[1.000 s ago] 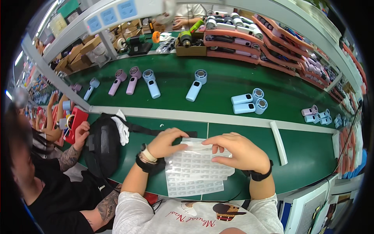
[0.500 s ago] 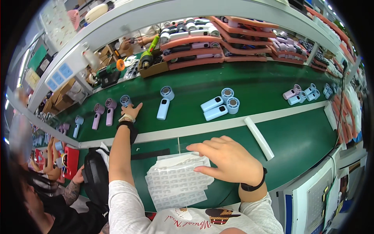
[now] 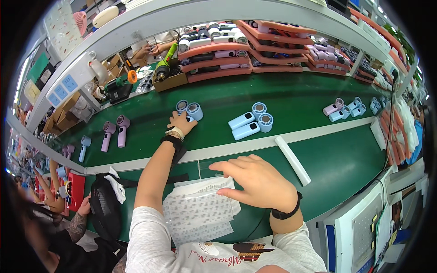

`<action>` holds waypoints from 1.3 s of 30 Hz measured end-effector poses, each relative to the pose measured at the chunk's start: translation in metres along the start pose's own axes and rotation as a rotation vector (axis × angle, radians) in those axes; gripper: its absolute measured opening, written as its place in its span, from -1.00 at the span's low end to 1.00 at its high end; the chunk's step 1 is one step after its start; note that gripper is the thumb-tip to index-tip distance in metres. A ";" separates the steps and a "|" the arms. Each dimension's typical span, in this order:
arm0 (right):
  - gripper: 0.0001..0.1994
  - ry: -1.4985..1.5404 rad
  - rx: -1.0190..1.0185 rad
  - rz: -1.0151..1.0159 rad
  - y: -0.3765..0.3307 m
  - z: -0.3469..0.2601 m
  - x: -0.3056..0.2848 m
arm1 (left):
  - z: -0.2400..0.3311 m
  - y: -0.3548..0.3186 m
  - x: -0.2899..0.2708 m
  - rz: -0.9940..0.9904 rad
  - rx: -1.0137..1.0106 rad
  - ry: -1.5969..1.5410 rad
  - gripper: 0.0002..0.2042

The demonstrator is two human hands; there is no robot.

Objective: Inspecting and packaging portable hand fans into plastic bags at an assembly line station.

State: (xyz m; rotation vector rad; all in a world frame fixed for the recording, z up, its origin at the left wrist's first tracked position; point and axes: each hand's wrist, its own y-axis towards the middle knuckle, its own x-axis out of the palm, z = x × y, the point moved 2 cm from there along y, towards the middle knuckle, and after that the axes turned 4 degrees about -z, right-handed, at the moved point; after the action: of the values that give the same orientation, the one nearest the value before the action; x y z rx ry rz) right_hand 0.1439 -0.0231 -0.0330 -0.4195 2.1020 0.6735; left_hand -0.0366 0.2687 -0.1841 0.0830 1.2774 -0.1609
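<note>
My left hand (image 3: 180, 123) reaches over the green belt, its fingers curled onto a light blue handheld fan (image 3: 181, 105). That fan stands close beside a second blue handheld fan (image 3: 195, 110), and my hand hides most of their handles. Over the near bench hovers my right hand (image 3: 257, 182), thumb and forefinger apart. By its forefinger tip is a small clear film (image 3: 205, 165); whether it clings to the finger I cannot tell. Below that hand lies a loose pile of label sheets (image 3: 198, 210), white and translucent, with rows of small labels.
Two blue fans (image 3: 251, 125) lie further right, two purple fans (image 3: 122, 129) to the left. A white strip (image 3: 292, 160) rests on the bench. A black bag (image 3: 104, 204) and another person's hand (image 3: 85, 205) are at the left. Pink trays (image 3: 218, 63) of fans stand behind the belt.
My left hand has moved right along the belt with a blue fan, which is now beside the other blue one. My right hand keeps nearly the same pose above the sheets.
</note>
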 end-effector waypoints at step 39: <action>-0.36 1.349 0.109 0.310 0.086 -0.055 0.078 | -0.015 -0.241 -0.147 0.047 1.060 -2.167 -0.43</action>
State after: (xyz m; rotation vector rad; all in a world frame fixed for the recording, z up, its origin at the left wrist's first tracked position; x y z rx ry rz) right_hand 0.0203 0.0084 -0.0437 -0.5705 3.5150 0.4514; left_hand -0.1324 0.0444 -0.0410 0.6285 -1.0621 -0.6269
